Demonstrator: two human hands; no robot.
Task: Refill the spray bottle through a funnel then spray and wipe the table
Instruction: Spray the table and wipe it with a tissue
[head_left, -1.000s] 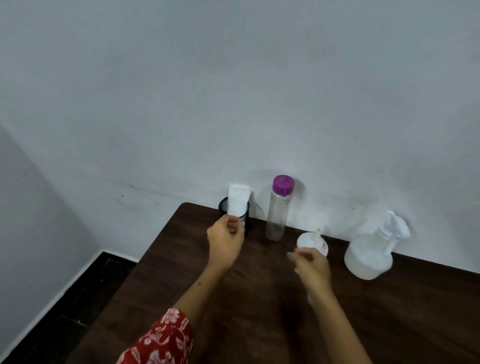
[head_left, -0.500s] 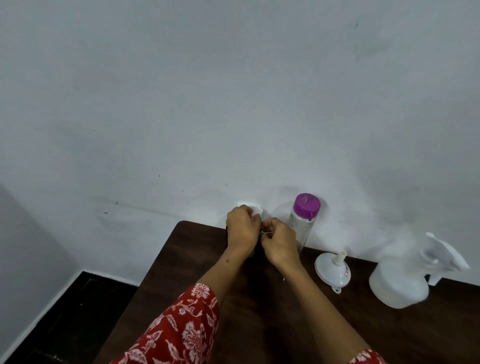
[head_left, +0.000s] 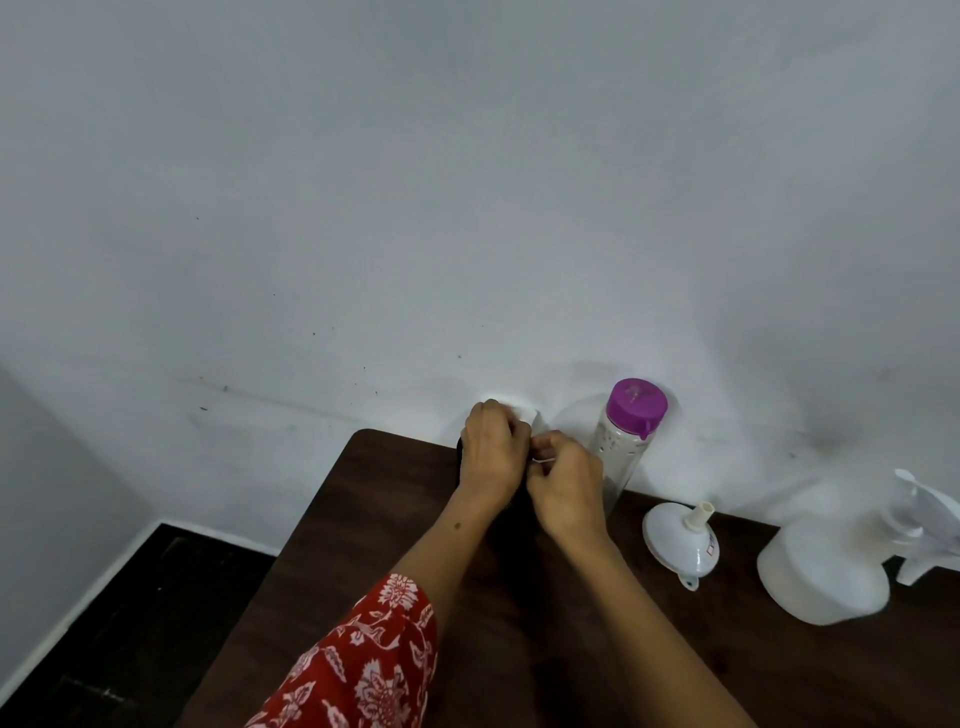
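On the dark wooden table (head_left: 363, 519), my left hand (head_left: 491, 454) grips a white tissue pack (head_left: 525, 413) standing in a black mesh cup, which my hands mostly hide. My right hand (head_left: 563, 480) pinches a thin white edge at that pack. A clear water bottle (head_left: 626, 447) with a purple cap stands just right of my hands. A white funnel (head_left: 680, 545) lies mouth down, spout up, further right. The white spray bottle (head_left: 826, 564) stands at the right with its trigger head (head_left: 922, 512) tilted off to the side.
A plain white wall (head_left: 467, 208) rises directly behind the table's far edge. The table's left edge drops to a dark floor (head_left: 130, 623) with a white skirting strip. My red floral sleeve (head_left: 363, 670) covers the left forearm.
My right hand left the funnel area and joined my left hand at the tissue pack. The camera shifted left and tilted, moving the bottles rightward in view.
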